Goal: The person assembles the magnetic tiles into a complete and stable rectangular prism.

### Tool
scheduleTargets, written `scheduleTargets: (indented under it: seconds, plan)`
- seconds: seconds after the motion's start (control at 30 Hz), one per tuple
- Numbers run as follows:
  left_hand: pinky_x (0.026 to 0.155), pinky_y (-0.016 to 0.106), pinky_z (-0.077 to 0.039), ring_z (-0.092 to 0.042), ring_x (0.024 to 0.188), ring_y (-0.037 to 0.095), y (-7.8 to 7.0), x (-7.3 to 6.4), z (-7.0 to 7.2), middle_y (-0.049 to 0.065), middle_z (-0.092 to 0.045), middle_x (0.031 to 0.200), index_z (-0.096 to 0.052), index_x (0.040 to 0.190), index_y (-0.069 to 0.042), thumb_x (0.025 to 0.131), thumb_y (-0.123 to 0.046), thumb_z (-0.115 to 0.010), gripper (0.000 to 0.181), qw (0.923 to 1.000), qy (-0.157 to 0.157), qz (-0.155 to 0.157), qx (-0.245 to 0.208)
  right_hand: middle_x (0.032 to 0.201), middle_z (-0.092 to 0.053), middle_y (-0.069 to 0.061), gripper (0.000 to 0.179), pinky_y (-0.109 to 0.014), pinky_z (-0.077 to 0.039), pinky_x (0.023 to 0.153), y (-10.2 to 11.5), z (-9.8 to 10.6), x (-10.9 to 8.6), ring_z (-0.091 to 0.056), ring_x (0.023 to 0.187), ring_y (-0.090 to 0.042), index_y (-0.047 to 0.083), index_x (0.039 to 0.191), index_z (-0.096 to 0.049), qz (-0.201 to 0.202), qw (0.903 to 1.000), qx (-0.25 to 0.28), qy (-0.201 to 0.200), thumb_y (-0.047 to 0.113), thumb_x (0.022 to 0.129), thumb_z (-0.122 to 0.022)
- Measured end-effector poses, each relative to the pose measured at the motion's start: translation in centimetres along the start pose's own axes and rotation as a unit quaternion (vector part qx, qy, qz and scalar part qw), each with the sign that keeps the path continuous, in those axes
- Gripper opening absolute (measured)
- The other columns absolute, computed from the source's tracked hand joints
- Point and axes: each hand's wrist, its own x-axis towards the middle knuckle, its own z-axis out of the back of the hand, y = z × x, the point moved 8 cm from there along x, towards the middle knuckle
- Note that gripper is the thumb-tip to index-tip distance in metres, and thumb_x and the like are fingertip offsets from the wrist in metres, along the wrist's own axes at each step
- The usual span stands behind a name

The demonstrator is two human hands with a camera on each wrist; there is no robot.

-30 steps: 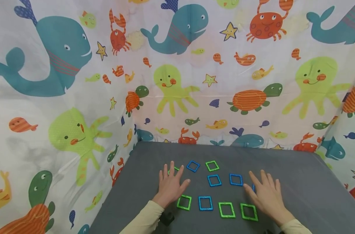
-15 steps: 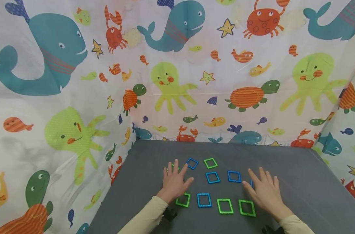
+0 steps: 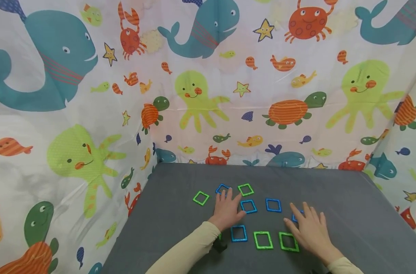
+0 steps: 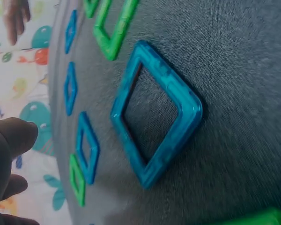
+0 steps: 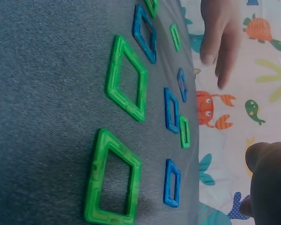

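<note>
Hovering above a grey counter [image 3: 348,205], left hand [image 3: 227,211] and right hand [image 3: 310,230], outstretched and empty, hang near blue square plastic frames [image 4: 189,110] and green square plastic frames [image 5: 97,173] lying there, apparently an approach step whose next move needs a light pinch

There are blue frames [image 4: 167,79] and green frames [image 5: 97,173].

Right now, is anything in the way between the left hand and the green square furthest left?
Nothing visible: in the head view, only grey tabletop shows between the left hand and that green square.
</note>
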Motion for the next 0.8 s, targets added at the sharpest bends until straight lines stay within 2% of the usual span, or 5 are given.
scheduleTargets:
  seconds: [0.07,0.17,0.3,0.57,0.8]
  plan:
    - [0.115,0.059,-0.035,-0.045,0.143,0.041,-0.7,0.6,-0.5,0.018,-0.045,0.156,-0.051,0.150,-0.023,0.098,-0.042,-0.066,0.058,0.9998,0.001,-0.008,0.016,0.150,-0.035,-0.044,0.072,-0.083,-0.020,0.104,0.0,-0.1,-0.1,-0.035,0.133,-0.068,0.005,0.149,-0.051,-0.001,1.0000,0.001,0.003,0.059,0.101,-0.050]
    - [0.104,0.048,-0.047,-0.060,0.125,0.031,-1.6,1.5,-1.1,0.012,-0.058,0.140,-0.057,0.144,-0.023,0.096,-0.037,-0.068,0.052,0.9988,0.000,-0.022,0.044,0.150,-0.036,-0.044,0.071,-0.083,-0.020,0.104,-0.1,-0.3,-0.3,-0.036,0.133,-0.068,0.005,0.148,-0.052,-0.004,0.9999,0.004,0.009,0.058,0.101,-0.051]
    - [0.087,0.038,-0.054,-0.066,0.107,0.024,-2.3,2.7,-1.9,0.007,-0.065,0.124,-0.062,0.139,-0.021,0.093,-0.027,-0.070,0.047,0.9983,0.011,-0.024,0.052,0.149,-0.038,-0.044,0.067,-0.083,-0.020,0.103,-0.1,-0.8,-0.5,-0.037,0.132,-0.068,0.005,0.147,-0.053,-0.007,0.9999,0.001,0.013,0.054,0.101,-0.054]
    - [0.092,0.041,-0.054,-0.062,0.116,0.024,-3.0,3.9,-3.8,0.005,-0.062,0.131,-0.060,0.141,-0.029,0.097,-0.023,-0.067,0.044,0.9935,0.080,-0.010,0.079,0.149,-0.040,-0.042,0.068,-0.083,-0.021,0.104,-0.3,-2.1,-0.9,-0.036,0.134,-0.067,0.007,0.148,-0.052,-0.010,0.9996,-0.001,0.028,0.055,0.101,-0.051]
    - [0.098,0.041,-0.052,-0.059,0.122,0.025,-3.6,3.9,-4.5,0.002,-0.060,0.136,-0.058,0.143,-0.035,0.102,-0.021,-0.061,0.043,0.9900,0.099,-0.007,0.100,0.151,-0.038,-0.041,0.068,-0.083,-0.020,0.104,-0.3,-2.8,-1.2,-0.035,0.136,-0.067,0.009,0.149,-0.052,-0.010,0.9993,0.007,0.035,0.057,0.102,-0.050]
